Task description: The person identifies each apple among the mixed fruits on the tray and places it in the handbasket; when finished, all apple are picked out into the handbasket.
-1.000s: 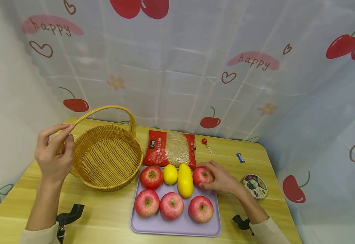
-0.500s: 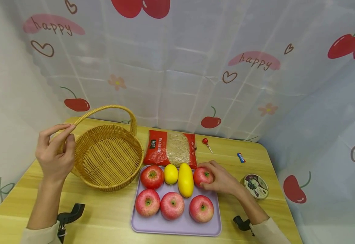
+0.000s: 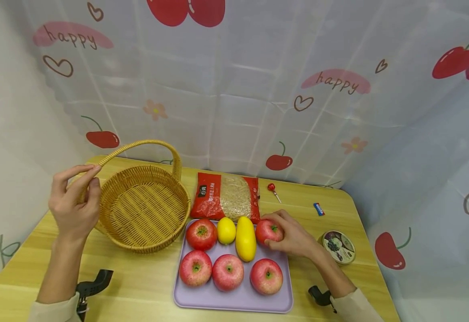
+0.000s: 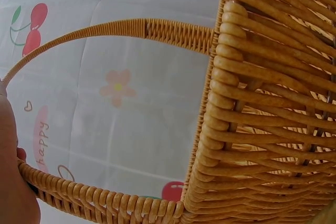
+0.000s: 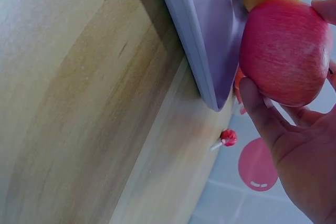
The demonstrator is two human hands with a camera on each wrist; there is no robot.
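Wicker basket handle [image 3: 137, 145] pinched by raised left hand [image 3: 73, 208]; right hand [image 3: 294, 237] fingers curl round a red apple [image 3: 267, 231]

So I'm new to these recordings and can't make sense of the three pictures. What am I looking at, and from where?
No machine here: a person works with bare hands and wears three cameras. The wide picture comes from the head and looks down at a table. The other two come from the wrists, so they sit very close. The left hand pinches the handle of a wicker basket; the left wrist view shows that weave up close. The right hand grips a red apple at the back right of a purple tray; the right wrist view shows it from the side. The tray also holds four more apples, a lemon and a mango. Behind lies a red packet.
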